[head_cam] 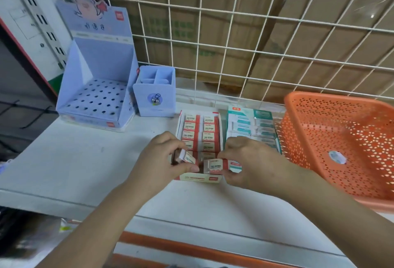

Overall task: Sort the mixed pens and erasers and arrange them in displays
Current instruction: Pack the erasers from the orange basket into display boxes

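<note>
A red-and-cream display box (pixel 200 179) of 2B erasers sits mid-shelf, holding two rows of them. My left hand (pixel 165 156) pinches a tilted 2B eraser (pixel 188 158) at the box's near left corner. My right hand (pixel 249 161) grips another 2B eraser (pixel 214 166) lying flat over the box's near right end. To the right lies a teal-and-white eraser box (pixel 252 125), partly hidden by my right hand.
A blue pen display stand (pixel 96 97) with a holed base and a blue divided pen holder (pixel 155 95) stand at the back left. An orange perforated basket (pixel 341 139) sits at the right. A white wire grid (pixel 234 33) backs the shelf.
</note>
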